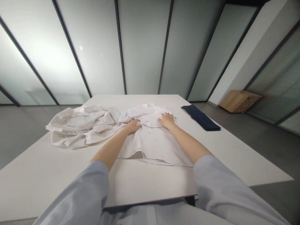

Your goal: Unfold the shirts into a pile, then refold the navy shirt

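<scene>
A white button-up shirt [152,143] lies spread on the table in front of me, its hem toward me and its upper part wrinkled. My left hand [133,126] rests on the left side of the shirt, thumb and fingers apart around a wrinkle of cloth. On the right side, my right hand [167,120] lies palm down with its fingers spread over the fabric. The near hem lifts in a small arch left of the middle. Part of the shirt's right side is hidden under my right forearm.
A crumpled heap of white cloth [82,125] lies on the left, touching the shirt. Toward the right edge of the white table [234,162] is a folded dark navy cloth [200,117]. A wooden cabinet [240,100] stands on the floor beyond, near frosted glass panels [142,47].
</scene>
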Demonstrator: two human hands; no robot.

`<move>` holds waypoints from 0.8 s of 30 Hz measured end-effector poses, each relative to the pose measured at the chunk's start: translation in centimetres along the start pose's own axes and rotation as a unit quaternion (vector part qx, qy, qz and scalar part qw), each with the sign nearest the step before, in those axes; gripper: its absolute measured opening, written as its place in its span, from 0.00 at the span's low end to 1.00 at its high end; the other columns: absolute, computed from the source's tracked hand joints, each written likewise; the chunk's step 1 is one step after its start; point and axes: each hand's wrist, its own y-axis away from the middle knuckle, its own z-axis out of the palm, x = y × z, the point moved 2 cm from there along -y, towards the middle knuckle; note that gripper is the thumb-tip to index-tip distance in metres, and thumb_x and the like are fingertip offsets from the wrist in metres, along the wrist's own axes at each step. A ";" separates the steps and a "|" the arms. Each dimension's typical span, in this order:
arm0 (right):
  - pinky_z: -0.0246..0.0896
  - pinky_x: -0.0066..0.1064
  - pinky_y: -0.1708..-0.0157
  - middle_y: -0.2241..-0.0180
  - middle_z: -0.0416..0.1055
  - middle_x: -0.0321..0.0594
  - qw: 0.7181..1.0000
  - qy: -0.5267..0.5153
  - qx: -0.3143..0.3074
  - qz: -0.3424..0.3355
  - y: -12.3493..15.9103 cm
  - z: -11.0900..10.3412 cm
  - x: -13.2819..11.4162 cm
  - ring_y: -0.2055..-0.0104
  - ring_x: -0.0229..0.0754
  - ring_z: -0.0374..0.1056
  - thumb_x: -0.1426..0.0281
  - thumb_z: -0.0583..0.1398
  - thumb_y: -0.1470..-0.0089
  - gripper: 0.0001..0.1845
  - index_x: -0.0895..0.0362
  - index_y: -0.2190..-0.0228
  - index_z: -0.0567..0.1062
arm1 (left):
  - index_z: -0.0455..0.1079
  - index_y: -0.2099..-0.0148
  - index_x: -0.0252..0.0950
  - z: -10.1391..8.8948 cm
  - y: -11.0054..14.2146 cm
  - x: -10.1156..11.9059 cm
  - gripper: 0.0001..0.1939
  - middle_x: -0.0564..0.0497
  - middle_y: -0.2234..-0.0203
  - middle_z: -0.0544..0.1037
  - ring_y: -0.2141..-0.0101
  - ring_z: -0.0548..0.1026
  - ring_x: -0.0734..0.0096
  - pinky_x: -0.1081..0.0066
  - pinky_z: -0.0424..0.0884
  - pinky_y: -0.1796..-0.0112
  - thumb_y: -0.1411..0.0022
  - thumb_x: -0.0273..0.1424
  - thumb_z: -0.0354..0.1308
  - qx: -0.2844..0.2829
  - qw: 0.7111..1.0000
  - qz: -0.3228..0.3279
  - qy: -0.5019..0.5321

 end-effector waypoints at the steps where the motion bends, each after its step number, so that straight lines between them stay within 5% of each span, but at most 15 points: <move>1: 0.40 0.55 0.40 0.38 0.56 0.56 1.000 -0.012 -0.021 0.000 0.6 0.1 -0.7 0.36 0.59 0.50 0.54 0.48 0.38 0.31 0.57 0.40 0.63 | 0.72 0.51 0.33 0.1 0.0 -0.1 0.22 0.39 0.54 0.76 0.50 0.72 0.51 0.63 0.62 0.48 0.48 0.37 0.61 0.013 1.000 -0.006 0.012; 5: 0.41 0.61 0.42 0.34 0.48 0.55 0.995 -0.037 -0.097 0.006 2.4 1.2 -1.6 0.34 0.63 0.45 0.48 0.43 0.39 0.36 0.54 0.37 0.58 | 0.76 0.62 0.35 -0.8 0.1 -0.6 0.14 0.44 0.62 0.79 0.55 0.74 0.54 0.64 0.65 0.50 0.46 0.38 0.58 0.038 0.997 -0.010 0.062; 12: 0.41 0.51 0.38 0.33 0.49 0.48 0.991 -0.035 -0.082 -0.098 2.1 1.2 1.5 0.32 0.55 0.43 0.48 0.47 0.39 0.34 0.52 0.38 0.60 | 0.75 0.72 0.36 -3.1 1.8 -0.6 0.10 0.51 0.78 0.74 0.69 0.73 0.63 0.68 0.68 0.64 0.52 0.38 0.61 -0.059 0.994 -0.005 0.096; 15: 0.43 0.50 0.38 0.34 0.52 0.48 0.990 -0.037 -0.094 -0.097 1.6 0.8 1.8 0.33 0.55 0.46 0.48 0.50 0.40 0.34 0.52 0.39 0.63 | 0.75 0.65 0.35 -3.7 2.7 0.3 0.13 0.52 0.74 0.75 0.70 0.73 0.67 0.70 0.68 0.66 0.53 0.35 0.63 -0.121 0.972 -0.022 0.202; 19: 0.48 0.47 0.41 0.39 0.60 0.51 0.990 -0.034 -0.090 -0.104 1.3 0.6 1.3 0.37 0.54 0.54 0.50 0.51 0.40 0.31 0.56 0.44 0.69 | 0.69 0.46 0.40 -4.4 4.4 1.1 0.32 0.52 0.68 0.75 0.72 0.73 0.72 0.73 0.68 0.70 0.57 0.31 0.66 -0.220 0.917 -0.048 0.329; 24: 0.48 0.41 0.41 0.38 0.59 0.51 0.992 -0.047 -0.050 -0.107 2.0 0.9 1.4 0.37 0.51 0.54 0.53 0.51 0.38 0.30 0.57 0.42 0.67 | 0.67 0.43 0.40 -4.9 5.9 0.9 0.35 0.52 0.69 0.75 0.72 0.74 0.70 0.72 0.67 0.71 0.56 0.32 0.66 -0.269 0.895 -0.071 0.350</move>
